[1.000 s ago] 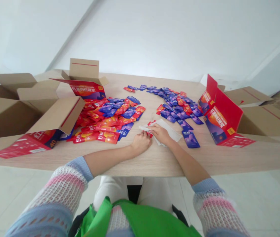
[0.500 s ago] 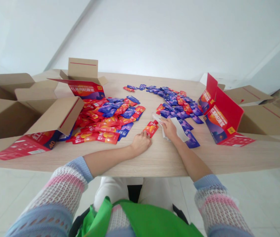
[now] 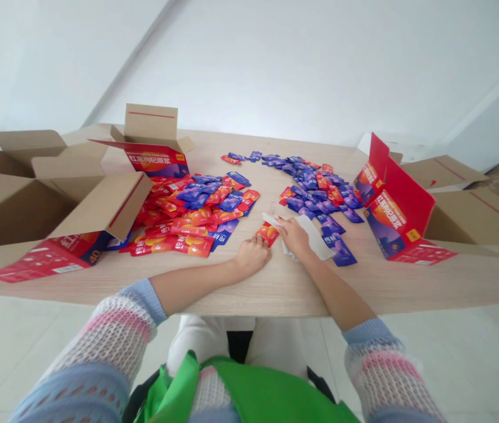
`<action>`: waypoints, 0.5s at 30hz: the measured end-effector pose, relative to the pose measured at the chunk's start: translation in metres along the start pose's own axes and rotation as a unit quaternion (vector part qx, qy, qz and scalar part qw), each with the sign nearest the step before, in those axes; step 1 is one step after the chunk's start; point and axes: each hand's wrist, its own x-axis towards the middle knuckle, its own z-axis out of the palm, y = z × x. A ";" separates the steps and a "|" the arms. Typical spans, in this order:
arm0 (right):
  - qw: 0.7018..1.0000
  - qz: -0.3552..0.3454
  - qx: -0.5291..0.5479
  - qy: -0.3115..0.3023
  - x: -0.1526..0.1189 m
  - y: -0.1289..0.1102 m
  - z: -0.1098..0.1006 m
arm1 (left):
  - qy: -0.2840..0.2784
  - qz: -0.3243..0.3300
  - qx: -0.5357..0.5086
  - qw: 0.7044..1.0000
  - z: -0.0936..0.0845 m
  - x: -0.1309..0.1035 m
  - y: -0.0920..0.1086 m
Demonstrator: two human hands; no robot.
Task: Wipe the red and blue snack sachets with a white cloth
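Note:
A red sachet (image 3: 266,234) lies flat on the table, its near end gripped by my left hand (image 3: 253,256), whose fingers are curled closed. My right hand (image 3: 293,235) is closed on a white cloth or paper wipe (image 3: 317,238). One corner of the wipe lies over the upper right part of that sachet. To the left is a heap of red and purple sachets (image 3: 194,220). On the right, a looser spread of mostly purple sachets (image 3: 315,188) reaches toward the back, with a purple sachet (image 3: 343,251) just beyond the wipe.
Open cardboard boxes (image 3: 12,202) crowd the left side of the table, beside a red printed box (image 3: 157,160). Another open red box (image 3: 390,217) stands at the right. The wooden table's (image 3: 249,294) front edge runs close to my body. A wall rises behind.
My right hand has moved left with the wipe, which now covers part of the red sachet. My left hand stays in place on the sachet.

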 end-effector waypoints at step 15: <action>0.974 -0.166 0.146 0.048 -0.001 0.015 -0.001 | -0.003 0.037 0.010 0.999 0.003 0.001 -0.003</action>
